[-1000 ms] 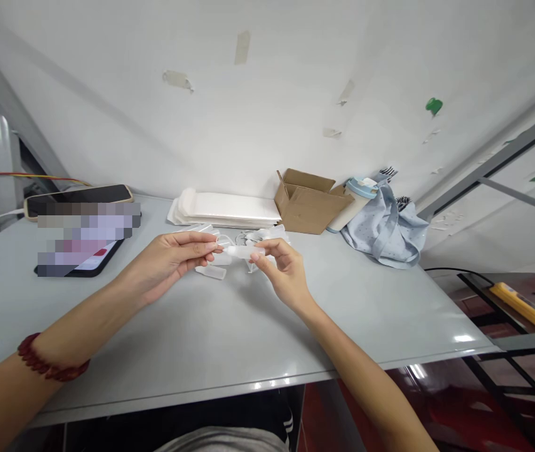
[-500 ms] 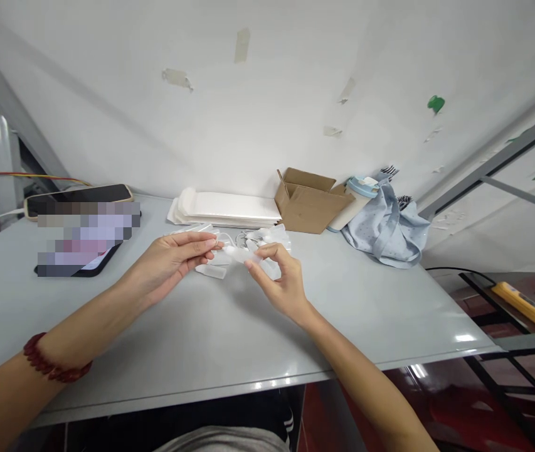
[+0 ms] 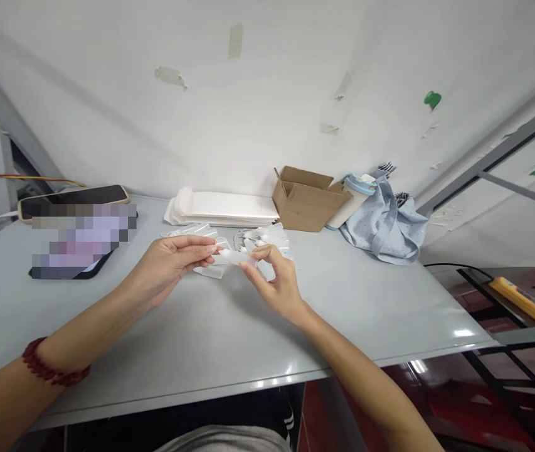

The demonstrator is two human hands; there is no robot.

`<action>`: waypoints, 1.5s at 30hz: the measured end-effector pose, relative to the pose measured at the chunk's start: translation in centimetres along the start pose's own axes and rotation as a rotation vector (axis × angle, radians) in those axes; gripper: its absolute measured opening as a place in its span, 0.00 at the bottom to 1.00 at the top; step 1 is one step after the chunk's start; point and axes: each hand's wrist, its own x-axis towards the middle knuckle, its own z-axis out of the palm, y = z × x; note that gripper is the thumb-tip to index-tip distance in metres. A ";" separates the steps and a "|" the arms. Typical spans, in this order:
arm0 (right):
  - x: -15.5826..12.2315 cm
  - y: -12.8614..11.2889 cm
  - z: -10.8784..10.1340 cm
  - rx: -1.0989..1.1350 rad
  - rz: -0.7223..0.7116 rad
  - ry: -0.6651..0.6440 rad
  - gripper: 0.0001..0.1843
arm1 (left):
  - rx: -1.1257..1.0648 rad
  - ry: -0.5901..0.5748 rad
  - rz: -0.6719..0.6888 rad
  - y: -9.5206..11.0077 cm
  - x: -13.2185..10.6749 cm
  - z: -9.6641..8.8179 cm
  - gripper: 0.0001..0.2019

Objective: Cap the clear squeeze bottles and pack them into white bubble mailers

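The small white tube [image 3: 235, 257] is held up between the two hands, over the middle of the desk [image 3: 229, 339]. Its long side runs left to right, much like the desk's front edge, and its thin end points at the left hand [image 3: 173, 263]. The right hand [image 3: 279, 285] has the fat end, squeezed between thumb and finger, so it covers more of the tube. The left hand is pinched narrow on a thin white cord [image 3: 221, 240] by the thin end — the fingers hide just how it grips. So the tube lies to the right of the left hand, and to the left of the right one.

Behind the hands, more clear plastic pieces [image 3: 274, 235] lie on the desk. Along the back edge sit flat white packs [image 3: 232, 204] and, just beside them, a brown box [image 3: 312, 210] — open at the top.
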 end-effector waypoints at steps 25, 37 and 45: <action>0.1 0.3 0.0 0.028 0.059 -0.036 0.08 | 0.234 -0.083 0.108 -0.3 0.0 -0.3 0.13; 0.5 0.8 -0.3 -0.018 0.074 -0.064 0.09 | 0.469 -0.137 0.168 0.7 0.0 -0.6 0.12; 1.5 3.1 -1.5 -0.339 -0.012 -0.167 0.12 | 0.795 -0.062 0.326 2.7 -0.2 -1.5 0.13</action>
